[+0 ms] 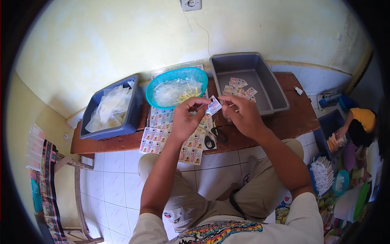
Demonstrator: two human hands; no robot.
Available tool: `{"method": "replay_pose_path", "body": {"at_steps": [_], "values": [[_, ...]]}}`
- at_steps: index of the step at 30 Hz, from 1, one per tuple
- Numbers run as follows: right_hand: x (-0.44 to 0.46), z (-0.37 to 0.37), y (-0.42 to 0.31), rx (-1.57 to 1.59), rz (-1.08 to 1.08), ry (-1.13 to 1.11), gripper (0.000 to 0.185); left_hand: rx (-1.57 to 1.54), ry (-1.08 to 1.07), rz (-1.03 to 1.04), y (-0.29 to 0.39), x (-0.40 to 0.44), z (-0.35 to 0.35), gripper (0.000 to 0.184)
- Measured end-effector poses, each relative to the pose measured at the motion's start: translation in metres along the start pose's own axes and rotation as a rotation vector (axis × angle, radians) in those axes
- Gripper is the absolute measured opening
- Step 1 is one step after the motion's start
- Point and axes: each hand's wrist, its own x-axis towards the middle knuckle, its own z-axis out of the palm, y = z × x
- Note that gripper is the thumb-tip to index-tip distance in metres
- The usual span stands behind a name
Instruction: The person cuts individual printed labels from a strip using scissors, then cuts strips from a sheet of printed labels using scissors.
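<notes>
A small printed label (213,106) is held up over the bench, between my two hands. My left hand (188,118) pinches its left edge with thumb and index finger. At the label's right edge, the thumb and index finger of my right hand (245,115) are closed on it. Below them lie scissors with black handles (209,142), partly over sheets of printed labels (191,149). Several loose cut labels (239,83) rest in the grey bin (280,95) beyond my right hand. A turquoise basket (151,94) behind my left hand holds clear plastic bags and yellow strips.
A blue-grey bin (109,134) with plastic bags stands at the left of the brown wooden bench (268,128). At the right, a person in a yellow top (362,118) reaches into a blue bin (323,122). White rolled bundles (323,175) and a green-lidded container (351,203) sit nearby.
</notes>
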Motion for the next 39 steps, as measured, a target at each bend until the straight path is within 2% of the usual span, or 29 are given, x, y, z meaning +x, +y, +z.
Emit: {"method": "replay_pose_path", "body": {"at_steps": [5, 7, 11, 14, 26, 28, 32, 35, 37, 38, 39], "values": [[0.021, -0.022, -0.006, 0.055, 0.042, -0.052, 0.03, -0.036, -0.145, -0.022, 0.007, 0.018, 0.009, 0.017], [0.031, -0.031, -0.011, 0.071, 0.169, -0.153, 0.025, -0.043, -0.224, 0.042, 0.009, 0.029, 0.012, 0.018], [0.05, -0.041, 0.019, 0.066, 0.16, -0.178, 0.02, 0.04, -0.273, 0.058, 0.009, 0.056, 0.012, 0.019], [0.058, -0.042, 0.037, 0.166, 0.241, -0.131, 0.021, 0.091, -0.283, 0.087, -0.003, 0.073, 0.019, 0.018], [0.072, -0.05, 0.087, 0.234, 0.372, -0.053, 0.023, 0.013, -0.319, -0.141, -0.049, 0.118, 0.045, 0.014], [0.075, -0.05, 0.085, 0.049, 0.293, -0.052, 0.026, -0.025, -0.316, -0.127, -0.056, 0.125, 0.046, 0.017], [0.081, -0.047, 0.087, 0.091, 0.326, -0.028, 0.033, -0.064, -0.272, -0.128, -0.065, 0.131, 0.05, 0.021], [0.085, -0.05, 0.092, 0.112, 0.383, -0.047, 0.036, -0.016, -0.247, -0.213, -0.066, 0.132, 0.046, 0.029], [0.085, -0.052, 0.095, 0.12, 0.385, -0.006, 0.036, 0.142, -0.233, -0.052, -0.067, 0.128, 0.043, 0.042], [0.085, -0.052, 0.097, 0.119, 0.386, -0.004, 0.036, 0.141, -0.235, -0.051, -0.066, 0.127, 0.043, 0.042], [0.084, -0.054, 0.099, 0.128, 0.382, -0.006, 0.035, 0.205, -0.233, 0.034, -0.064, 0.126, 0.043, 0.048]]}}
